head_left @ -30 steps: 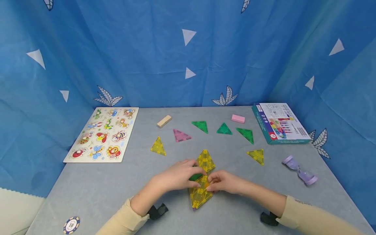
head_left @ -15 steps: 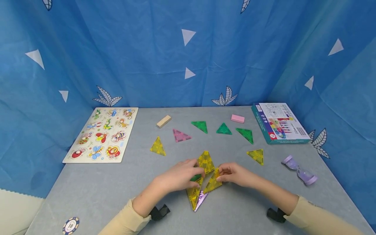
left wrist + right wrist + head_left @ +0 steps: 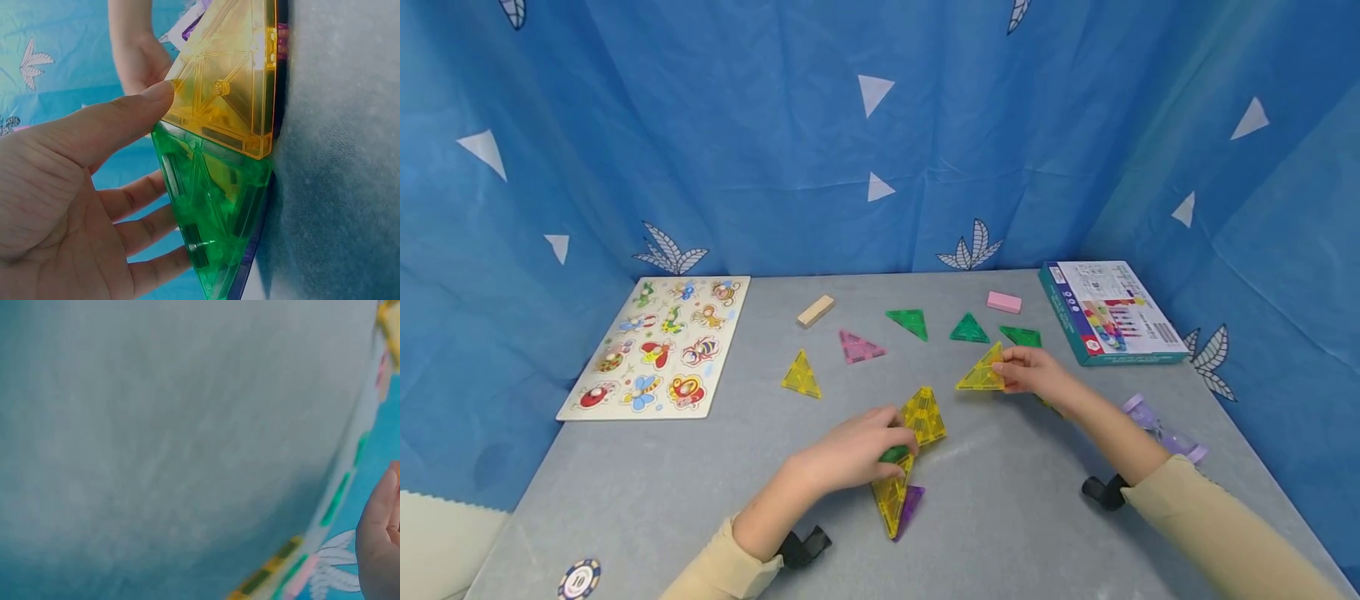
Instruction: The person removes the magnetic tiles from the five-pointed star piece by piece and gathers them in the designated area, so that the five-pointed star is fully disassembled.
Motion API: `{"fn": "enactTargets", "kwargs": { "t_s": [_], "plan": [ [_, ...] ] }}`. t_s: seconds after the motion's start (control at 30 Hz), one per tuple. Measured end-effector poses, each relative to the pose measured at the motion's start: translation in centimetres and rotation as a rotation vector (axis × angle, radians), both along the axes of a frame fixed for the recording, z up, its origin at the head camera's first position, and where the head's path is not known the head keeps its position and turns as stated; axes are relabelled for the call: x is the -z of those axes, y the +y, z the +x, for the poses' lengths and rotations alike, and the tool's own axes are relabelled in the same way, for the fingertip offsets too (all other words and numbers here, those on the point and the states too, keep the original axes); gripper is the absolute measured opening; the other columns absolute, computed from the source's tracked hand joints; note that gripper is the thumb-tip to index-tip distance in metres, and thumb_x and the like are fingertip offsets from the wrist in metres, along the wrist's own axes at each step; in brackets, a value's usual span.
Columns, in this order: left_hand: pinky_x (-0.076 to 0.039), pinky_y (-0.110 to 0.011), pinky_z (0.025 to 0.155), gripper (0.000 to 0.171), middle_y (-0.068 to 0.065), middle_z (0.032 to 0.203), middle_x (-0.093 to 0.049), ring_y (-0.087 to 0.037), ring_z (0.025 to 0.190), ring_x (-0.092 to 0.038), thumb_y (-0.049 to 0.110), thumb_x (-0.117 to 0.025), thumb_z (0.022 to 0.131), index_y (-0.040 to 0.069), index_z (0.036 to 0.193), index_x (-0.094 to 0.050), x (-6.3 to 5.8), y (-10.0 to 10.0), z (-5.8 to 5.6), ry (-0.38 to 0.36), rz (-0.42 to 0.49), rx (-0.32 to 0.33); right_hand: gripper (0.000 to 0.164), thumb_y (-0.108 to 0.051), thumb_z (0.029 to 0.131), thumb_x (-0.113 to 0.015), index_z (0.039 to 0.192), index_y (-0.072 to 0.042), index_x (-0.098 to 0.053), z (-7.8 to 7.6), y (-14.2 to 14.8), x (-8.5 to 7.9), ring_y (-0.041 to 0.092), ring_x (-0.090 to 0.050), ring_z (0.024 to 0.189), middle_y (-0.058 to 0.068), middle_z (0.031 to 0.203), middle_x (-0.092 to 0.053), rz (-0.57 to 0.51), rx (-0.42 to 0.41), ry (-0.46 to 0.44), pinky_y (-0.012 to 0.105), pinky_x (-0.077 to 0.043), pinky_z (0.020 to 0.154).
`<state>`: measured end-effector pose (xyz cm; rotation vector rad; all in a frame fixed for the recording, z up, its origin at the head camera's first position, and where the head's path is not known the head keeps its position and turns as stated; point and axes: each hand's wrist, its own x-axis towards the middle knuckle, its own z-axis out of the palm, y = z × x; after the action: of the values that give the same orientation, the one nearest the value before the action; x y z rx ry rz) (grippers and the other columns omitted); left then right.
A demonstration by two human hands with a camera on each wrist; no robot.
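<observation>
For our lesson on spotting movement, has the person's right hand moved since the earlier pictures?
Yes: in the head view, the right hand has moved rightward and forward, closer to the stationary pink rectangular block.

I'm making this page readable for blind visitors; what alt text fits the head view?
A person's right hand holds a yellow tile while the left hand grips yellow and green tiles over a grey table. More tiles lie beyond, with a puzzle board at the picture's left and a box and hourglass at its right.

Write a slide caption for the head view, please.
At a gray table, the right hand pinches a yellow triangular tile while the left hand holds green and yellow tiles.
</observation>
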<state>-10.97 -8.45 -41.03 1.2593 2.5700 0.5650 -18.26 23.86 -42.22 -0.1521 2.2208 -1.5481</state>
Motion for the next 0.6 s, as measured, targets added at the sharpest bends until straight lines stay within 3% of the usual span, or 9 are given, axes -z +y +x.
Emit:
{"fn": "enactTargets", "kwargs": {
  "t_s": [0.2,0.33,0.6],
  "plan": [
    [-0.045,-0.023,0.079,0.023,0.008,0.106,-0.049,-0.008,0.096,-0.051,0.029,-0.07,0.084,0.025,0.106,-0.064,0.1,0.0,0.1,-0.011,0.001,0.001,0.037,-0.023,0.096,-0.054,0.116,0.008,-0.051,-1.7,0.4,1.4,0.016,-0.056,0.08,0.006,0.092,-0.058,0.0,0.033,-0.135,0.029,-0.053,0.077],
    [-0.045,-0.022,0.078,0.022,0.008,0.105,-0.049,-0.007,0.095,-0.05,0.028,-0.07,0.084,0.025,0.105,-0.064,0.1,0.0,0.1,-0.013,0.003,-0.007,0.035,-0.021,0.095,-0.055,0.111,0.009,-0.051,-2.2,0.2,1.8,0.014,-0.056,0.075,0.006,0.085,-0.054,0.001,0.016,-0.16,0.027,-0.053,0.074],
    [-0.045,-0.023,0.08,0.022,0.008,0.106,-0.05,-0.008,0.096,-0.05,0.028,-0.07,0.084,0.024,0.106,-0.065,0.1,-0.1,0.0,-0.007,0.016,-0.013,0.049,-0.023,0.097,-0.052,0.131,0.011,-0.041,-2.5,0.4,1.2,0.014,-0.059,0.077,0.01,0.093,-0.06,0.086,-0.004,-0.22,0.028,-0.053,0.074]
  ]
}}
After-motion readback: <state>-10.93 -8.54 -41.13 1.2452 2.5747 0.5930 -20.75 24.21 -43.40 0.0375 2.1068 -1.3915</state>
